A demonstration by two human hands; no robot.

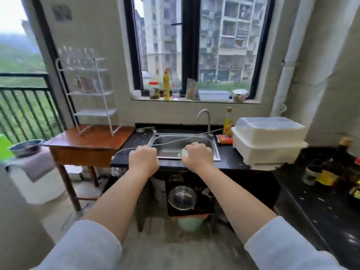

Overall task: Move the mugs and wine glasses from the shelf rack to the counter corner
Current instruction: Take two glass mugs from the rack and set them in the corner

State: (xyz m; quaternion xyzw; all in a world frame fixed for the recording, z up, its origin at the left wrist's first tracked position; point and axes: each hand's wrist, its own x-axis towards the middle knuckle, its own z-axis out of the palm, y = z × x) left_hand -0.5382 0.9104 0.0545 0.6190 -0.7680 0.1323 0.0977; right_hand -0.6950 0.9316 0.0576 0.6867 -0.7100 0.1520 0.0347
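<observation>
Both fists out in front, near the sink (175, 145): left hand (143, 159) curled, contents unclear; right hand (197, 156) gripping something small and pale. Shelf rack (91, 94) far left, glassware blurred, unreached.

wine glasses (78, 57): clear, blurred | top tier of white shelf rack (91, 94)

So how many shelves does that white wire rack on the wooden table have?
4 on the white rack: the top one holds blurred glassware, the second some unclear items, and the lower two look bare. Blur may hide smaller things.
</observation>
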